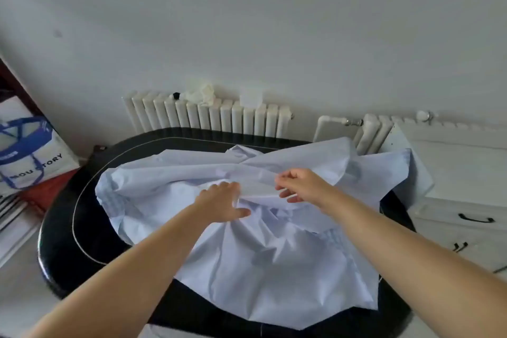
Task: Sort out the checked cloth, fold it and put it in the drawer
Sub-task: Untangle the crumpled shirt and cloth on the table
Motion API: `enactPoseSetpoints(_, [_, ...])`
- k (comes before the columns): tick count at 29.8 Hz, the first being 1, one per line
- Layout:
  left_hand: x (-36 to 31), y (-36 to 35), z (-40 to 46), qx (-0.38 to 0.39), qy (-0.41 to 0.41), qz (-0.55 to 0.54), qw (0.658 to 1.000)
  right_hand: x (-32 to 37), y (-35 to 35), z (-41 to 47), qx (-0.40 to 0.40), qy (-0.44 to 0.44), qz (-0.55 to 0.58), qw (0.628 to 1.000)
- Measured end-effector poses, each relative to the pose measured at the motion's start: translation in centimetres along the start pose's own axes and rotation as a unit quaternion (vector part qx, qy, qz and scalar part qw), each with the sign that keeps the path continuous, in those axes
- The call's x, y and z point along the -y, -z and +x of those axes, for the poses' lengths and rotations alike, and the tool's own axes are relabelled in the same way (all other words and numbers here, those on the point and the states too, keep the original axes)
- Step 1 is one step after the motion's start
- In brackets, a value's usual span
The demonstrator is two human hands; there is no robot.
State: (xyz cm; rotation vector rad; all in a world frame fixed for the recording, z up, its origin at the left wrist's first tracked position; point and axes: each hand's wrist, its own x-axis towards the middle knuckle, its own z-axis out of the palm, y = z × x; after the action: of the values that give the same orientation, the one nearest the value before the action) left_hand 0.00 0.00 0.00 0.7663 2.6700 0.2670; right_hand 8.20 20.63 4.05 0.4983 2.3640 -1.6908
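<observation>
Head view. A white wall (247, 22) fills the upper half, with a ribbed radiator (208, 118) at its foot; small pale items on top of the radiator are too blurred to identify. The black oval tabletop (63, 241) carries the pale blue cloth (274, 261), whose check pattern is faint and legible only near its left edge. The cloth lies crumpled and partly spread over the middle and right of the tabletop. Its right corner overhangs the tabletop rim and rests against the white drawer cabinet (466, 173), hiding the gap between the two; its near edge stops just short of the tabletop's near rim. Bare black surface remains along the left and far sides. The cabinet stands just beside the tabletop on the right, cut off by the frame edge, with dark drawer handles (476, 219) visible on its front. At left, a printed white bag (27, 145) is partly cropped and its lettering only partly readable. The left hand (223, 202) rests palm down on the cloth's centre, fingers spread. The right hand (300, 184), just beside it, pinches a raised fold of the cloth between thumb and fingers.
</observation>
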Motion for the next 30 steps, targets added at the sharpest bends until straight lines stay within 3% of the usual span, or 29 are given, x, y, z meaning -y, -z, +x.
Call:
enactPoseSetpoints(5, [2.7, -6.9, -2.3, -0.041, 0.071, -0.06, 0.995, -10.3, -4.0, 1.6, -0.039, -0.071, -0.179, 0.981])
enactPoseSetpoints(8, [4.1, -8.9, -2.6, -0.081, 0.126, -0.141, 0.979, -14.8, -3.5, 1.1, -0.067, -0.14, -0.316, 0.936])
enactPoseSetpoints(11, [5.4, -9.9, -2.9, -0.118, 0.179, -0.197, 0.957, -18.4, -2.2, 0.7, -0.056, -0.238, -0.367, 0.898])
enactPoseSetpoints(14, [6.2, -8.7, -2.9, -0.204, 0.211, -0.29, 0.911, -20.0, -2.1, 0.4, 0.0, -0.277, -0.31, 0.909])
enactPoseSetpoints(19, [6.8, -4.9, -0.9, -0.274, 0.252, -0.408, 0.833, -18.2, -4.3, -0.2, -0.014, -0.277, -0.166, 0.946])
enactPoseSetpoints(23, [5.2, -4.5, -0.5, -0.356, 0.15, -0.211, 0.898, -15.7, -7.3, -1.1, -0.068, -0.236, -0.124, 0.961])
enactPoseSetpoints(26, [1.3, -6.4, -2.8, -0.392, 0.036, -0.074, 0.916, -13.4, -9.5, -2.5, -0.065, -0.213, -0.007, 0.975])
enactPoseSetpoints(28, [-1.0, -8.5, -5.0, -0.334, -0.024, -0.035, 0.942, -12.2, -10.1, -3.4, -0.057, -0.217, 0.148, 0.963])
enactPoseSetpoints(30, [-2.8, -10.1, -6.9, -0.157, -0.003, -0.095, 0.983, -11.4, -10.1, -3.9, -0.027, -0.233, 0.302, 0.924])
